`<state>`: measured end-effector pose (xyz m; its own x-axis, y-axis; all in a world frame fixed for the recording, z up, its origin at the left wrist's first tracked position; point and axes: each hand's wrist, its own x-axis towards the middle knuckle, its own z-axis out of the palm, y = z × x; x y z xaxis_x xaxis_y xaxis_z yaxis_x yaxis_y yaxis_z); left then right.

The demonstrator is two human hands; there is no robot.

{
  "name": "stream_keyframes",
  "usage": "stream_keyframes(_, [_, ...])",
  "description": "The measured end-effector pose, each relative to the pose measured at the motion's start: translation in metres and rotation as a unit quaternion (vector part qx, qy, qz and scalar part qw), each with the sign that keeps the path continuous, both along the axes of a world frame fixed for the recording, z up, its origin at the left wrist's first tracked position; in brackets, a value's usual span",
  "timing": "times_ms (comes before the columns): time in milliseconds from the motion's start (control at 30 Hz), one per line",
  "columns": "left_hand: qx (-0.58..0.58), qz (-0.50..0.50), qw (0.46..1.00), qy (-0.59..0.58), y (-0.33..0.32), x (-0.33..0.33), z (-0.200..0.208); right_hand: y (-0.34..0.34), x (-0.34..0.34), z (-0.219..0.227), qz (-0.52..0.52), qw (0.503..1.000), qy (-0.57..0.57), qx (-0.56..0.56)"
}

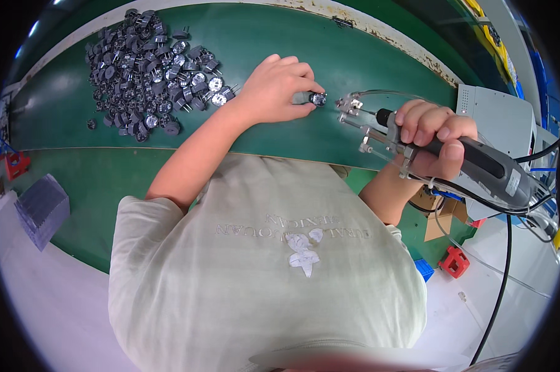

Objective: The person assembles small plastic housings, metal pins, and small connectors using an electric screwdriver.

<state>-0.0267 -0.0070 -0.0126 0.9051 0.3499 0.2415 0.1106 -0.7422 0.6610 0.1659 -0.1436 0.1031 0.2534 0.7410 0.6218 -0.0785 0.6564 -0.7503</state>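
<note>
My left hand [279, 88] pinches a small round dark plug part [318, 99] between thumb and finger, just above or on the green tabletop [261, 37]. My right hand [433, 127] is wrapped round a dark grey electric screwdriver [487, 164]. Its front end carries a metal bracket [352, 105] with clear tubes, pointing left at the plug part with a short gap between them. Left of my left hand lies a large pile of similar plug parts [140, 74], dark grey and round with metal pins.
A light grey machine box [500, 115] stands at the right end of the table. Black cables [506, 279] hang by the screwdriver. Below are a cardboard box [441, 217], a red holder [455, 261] and, at far left, a grey bin [43, 211]. One loose part [91, 124] lies left of the pile.
</note>
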Motion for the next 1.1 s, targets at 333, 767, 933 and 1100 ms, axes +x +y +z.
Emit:
stream_keyframes(333, [0.004,0.004,1.000,-0.002,0.000,-0.002,-0.002,0.013,-0.032,-0.017,0.007,0.998,0.055,-0.041])
stream_keyframes(767, [0.013,0.004,1.000,-0.021,0.000,-0.002,-0.005,0.015,-0.038,-0.022,0.009,0.996,0.056,-0.064])
stream_keyframes(933, [0.014,0.004,1.000,-0.019,0.000,-0.002,-0.005,0.016,-0.040,-0.023,-0.002,0.997,0.043,-0.059])
stream_keyframes(1100, [0.015,0.007,1.000,-0.021,0.000,-0.002,-0.005,0.017,-0.041,-0.023,0.003,0.997,0.041,-0.063])
